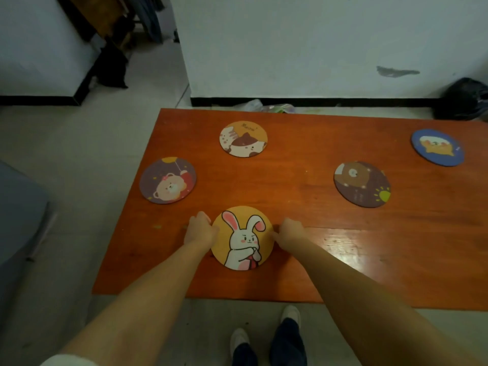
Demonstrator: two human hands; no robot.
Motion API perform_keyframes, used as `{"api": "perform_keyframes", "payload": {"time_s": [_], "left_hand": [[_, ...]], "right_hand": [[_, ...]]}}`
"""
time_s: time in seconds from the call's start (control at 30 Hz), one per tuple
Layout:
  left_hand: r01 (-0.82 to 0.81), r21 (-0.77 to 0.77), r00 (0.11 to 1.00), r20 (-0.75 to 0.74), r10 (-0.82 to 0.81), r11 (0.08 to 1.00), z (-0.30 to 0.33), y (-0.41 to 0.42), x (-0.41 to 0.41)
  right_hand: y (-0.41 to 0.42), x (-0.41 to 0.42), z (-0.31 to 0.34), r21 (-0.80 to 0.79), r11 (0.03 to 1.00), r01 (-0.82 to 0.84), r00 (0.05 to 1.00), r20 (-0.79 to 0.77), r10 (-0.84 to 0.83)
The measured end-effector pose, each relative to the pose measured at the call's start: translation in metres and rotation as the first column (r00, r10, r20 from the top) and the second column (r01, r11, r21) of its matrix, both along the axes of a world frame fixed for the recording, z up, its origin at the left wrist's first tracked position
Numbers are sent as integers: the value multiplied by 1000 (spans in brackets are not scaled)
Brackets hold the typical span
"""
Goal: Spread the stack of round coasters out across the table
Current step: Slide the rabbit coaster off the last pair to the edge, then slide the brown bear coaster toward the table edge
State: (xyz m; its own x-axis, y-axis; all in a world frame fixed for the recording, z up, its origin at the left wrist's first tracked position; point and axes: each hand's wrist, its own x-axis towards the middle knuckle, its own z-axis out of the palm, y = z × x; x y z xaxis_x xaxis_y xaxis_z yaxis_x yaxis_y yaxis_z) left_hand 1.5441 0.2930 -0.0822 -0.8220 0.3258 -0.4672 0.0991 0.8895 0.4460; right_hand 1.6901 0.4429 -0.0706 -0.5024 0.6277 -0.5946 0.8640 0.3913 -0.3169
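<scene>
Grip of the left hand (200,229) is curled against the left edge of the rabbit coaster (242,237), fingers bent inward and touching the rim; whether the edge is actually pinched cannot be told. Grip of the right hand (289,232) is likewise curled, fingertips (274,235) met at the right edge of the same coaster; pinch or mere contact cannot be told. The rabbit coaster is seen near the front edge of the orange table (396,260), between both hands, flat. Whether more coasters are stacked under it cannot be told. Four others are laid flat and well apart: a pink bear coaster (168,180) at the left edge, a cat coaster (243,138) farther back, a brown bear coaster (362,184) to the right, a blue coaster (437,147) far right near the back. White shoes (290,314) are seen on the floor below the table.
</scene>
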Motion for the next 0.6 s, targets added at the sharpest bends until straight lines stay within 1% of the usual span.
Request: {"api": "perform_keyframes", "payload": {"time_s": [0.07, 0.17, 0.33, 0.4, 0.47, 0.6], "left_hand": [[24, 18, 1000, 0, -24, 1000, 6, 8, -3], [54, 84, 999, 5, -54, 995, 21, 35, -2], [139, 191, 988, 45, -150, 972, 46, 107, 27], [191, 220, 977, 49, -207, 956, 52, 139, 43], [222, 240, 968, 59, -242, 945, 53, 170, 59], [204, 229, 970, 86, -228, 952, 46, 228, 85]], "right_hand": [[12, 8, 7, 10, 1000, 25, 999, -25, -25], [39, 25, 15, 14, 995, 99, 994, -44, -98], [96, 64, 30, 89, 973, 213, 977, -41, -210], [120, 80, 35, 88, 962, 259, 965, -47, -256], [146, 98, 37, 104, 951, 290, 956, -74, -283], [202, 125, 33, 163, 942, 294, 955, -82, -284]]}}
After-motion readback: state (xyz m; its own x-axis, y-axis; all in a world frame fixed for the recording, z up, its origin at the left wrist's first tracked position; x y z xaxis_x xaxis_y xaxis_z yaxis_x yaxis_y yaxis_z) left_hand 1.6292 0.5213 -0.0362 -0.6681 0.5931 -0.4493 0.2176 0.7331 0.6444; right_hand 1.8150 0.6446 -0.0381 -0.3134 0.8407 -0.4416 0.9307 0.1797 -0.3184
